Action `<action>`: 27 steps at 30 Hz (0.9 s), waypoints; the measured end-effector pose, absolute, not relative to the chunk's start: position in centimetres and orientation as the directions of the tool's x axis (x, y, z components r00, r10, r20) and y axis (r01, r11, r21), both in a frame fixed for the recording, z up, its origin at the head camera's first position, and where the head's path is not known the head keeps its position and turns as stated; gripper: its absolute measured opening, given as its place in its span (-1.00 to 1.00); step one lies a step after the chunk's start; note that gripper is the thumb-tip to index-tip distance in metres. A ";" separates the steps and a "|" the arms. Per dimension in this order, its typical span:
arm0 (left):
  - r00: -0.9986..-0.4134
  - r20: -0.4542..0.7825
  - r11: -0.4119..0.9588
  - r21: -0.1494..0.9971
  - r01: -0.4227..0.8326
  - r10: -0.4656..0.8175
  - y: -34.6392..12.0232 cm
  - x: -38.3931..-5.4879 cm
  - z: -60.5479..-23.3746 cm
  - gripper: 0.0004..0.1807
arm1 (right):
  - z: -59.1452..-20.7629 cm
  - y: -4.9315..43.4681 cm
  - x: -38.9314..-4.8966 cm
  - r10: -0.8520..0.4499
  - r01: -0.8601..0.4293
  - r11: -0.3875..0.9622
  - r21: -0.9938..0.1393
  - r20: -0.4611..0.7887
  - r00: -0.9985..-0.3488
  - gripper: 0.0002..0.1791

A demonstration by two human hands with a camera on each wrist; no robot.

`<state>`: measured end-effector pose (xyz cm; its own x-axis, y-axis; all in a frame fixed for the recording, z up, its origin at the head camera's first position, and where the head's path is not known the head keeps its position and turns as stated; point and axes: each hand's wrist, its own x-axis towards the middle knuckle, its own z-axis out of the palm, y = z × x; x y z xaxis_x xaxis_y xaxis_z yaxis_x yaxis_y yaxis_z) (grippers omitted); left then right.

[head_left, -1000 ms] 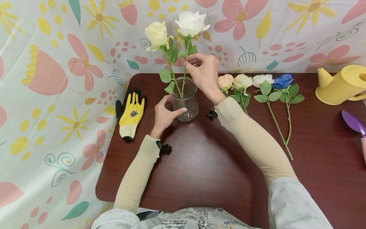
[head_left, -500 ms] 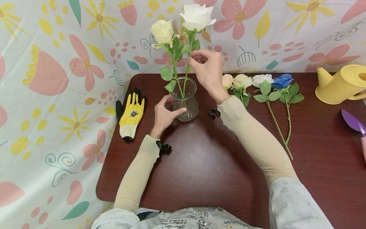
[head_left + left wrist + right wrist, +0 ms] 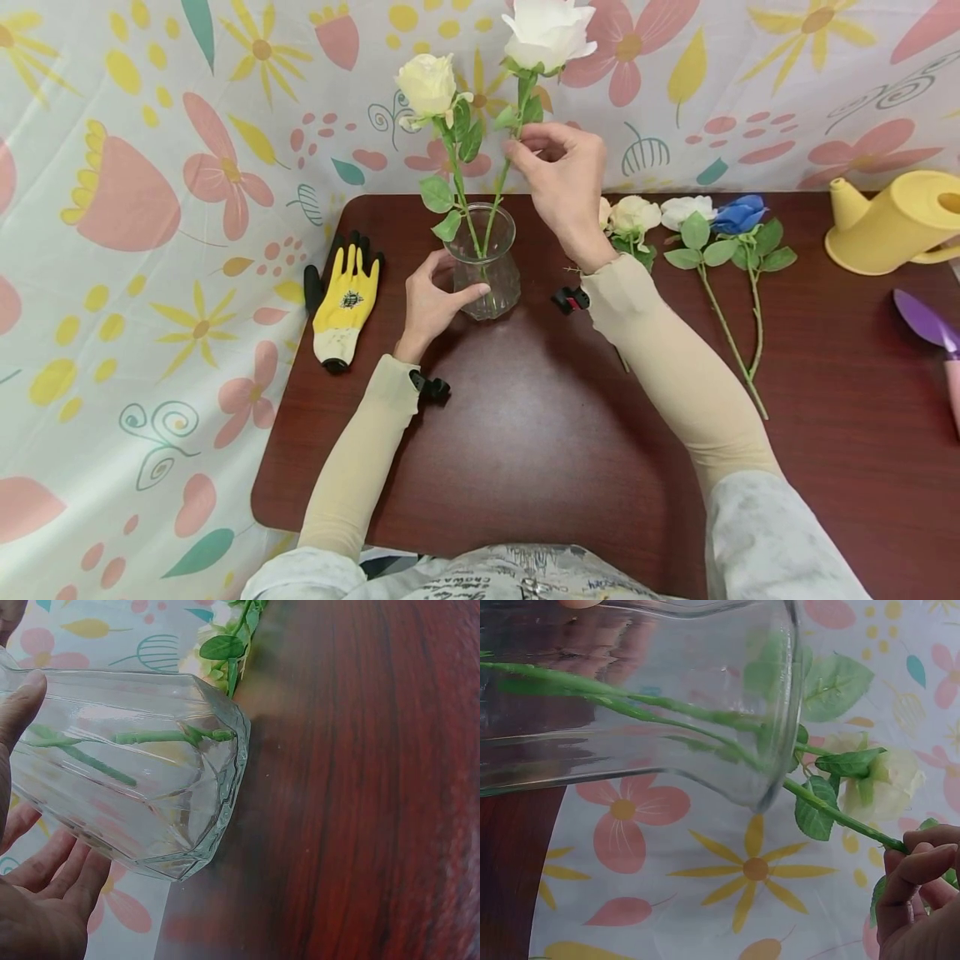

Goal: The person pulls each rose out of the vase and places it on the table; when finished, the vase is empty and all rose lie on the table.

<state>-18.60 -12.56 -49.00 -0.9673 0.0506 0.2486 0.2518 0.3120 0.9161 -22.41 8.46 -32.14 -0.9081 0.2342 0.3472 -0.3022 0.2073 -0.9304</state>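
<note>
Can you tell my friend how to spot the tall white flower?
Find the brown table, then the clear glass vase the left hand holds. Out of it rise the cream rose and, on the right, the white rose: whiter, higher, and the only one the right hand pinches.

Passage is blocked between the left hand point(image 3: 435, 298) and right hand point(image 3: 564, 179) by a glass vase point(image 3: 501, 292), left of them by a work glove point(image 3: 345, 304), right by roses point(image 3: 738, 215); nearer than both, tabletop point(image 3: 517, 458) room is left.
</note>
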 end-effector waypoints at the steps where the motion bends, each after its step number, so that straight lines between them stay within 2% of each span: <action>1: -0.967 0.248 0.313 0.916 0.251 0.050 -12.6 -18.6 -49.0 -0.28 | -32.1 8.6 -22.3 0.236 -0.305 0.195 -0.932 0.346 -0.908 -0.85; 14: -0.969 0.243 0.325 0.913 0.247 0.052 -12.6 -18.4 -49.0 -0.27 | -32.5 9.7 -21.9 0.310 -0.373 0.107 -0.922 0.387 -0.868 -0.87; 21: -0.968 0.246 0.319 0.914 0.251 0.057 -12.6 -18.4 -48.9 -0.27 | -32.1 10.4 -21.8 0.370 -0.426 -0.009 -0.905 0.393 -0.842 -0.91; 27: -0.967 0.248 0.313 0.915 0.253 0.056 -12.6 -18.4 -48.8 -0.26 | -31.4 11.1 -21.5 0.399 -0.429 -0.147 -0.891 0.343 -0.850 -0.96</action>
<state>-18.36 -12.55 -48.83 -0.9671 0.0560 0.2483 0.2532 0.3129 0.9154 -21.49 11.14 -31.39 -0.8503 0.3992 0.3431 -0.4286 -0.1468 -0.8915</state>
